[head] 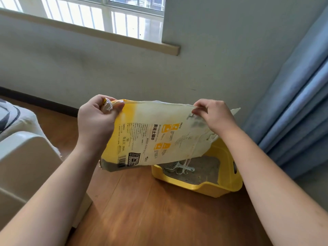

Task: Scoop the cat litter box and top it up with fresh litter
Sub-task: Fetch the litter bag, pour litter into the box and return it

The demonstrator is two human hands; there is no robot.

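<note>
A yellow and white cat litter bag point(152, 135) hangs flat and slack in the air above the floor. My left hand point(96, 119) grips its bunched yellow corner. My right hand point(213, 116) pinches the white upper edge on the other side. Loose white threads dangle from the bag's lower right edge. Below and behind the bag sits a yellow litter box point(209, 188) holding grey litter point(204, 168). A pale scoop point(177, 166) lies on the litter, partly hidden by the bag.
The box stands on a wooden floor point(142, 210) close to a pale wall. A blue curtain point(292, 107) hangs at the right. A white rounded object point(26, 157) stands at the left, with a window above.
</note>
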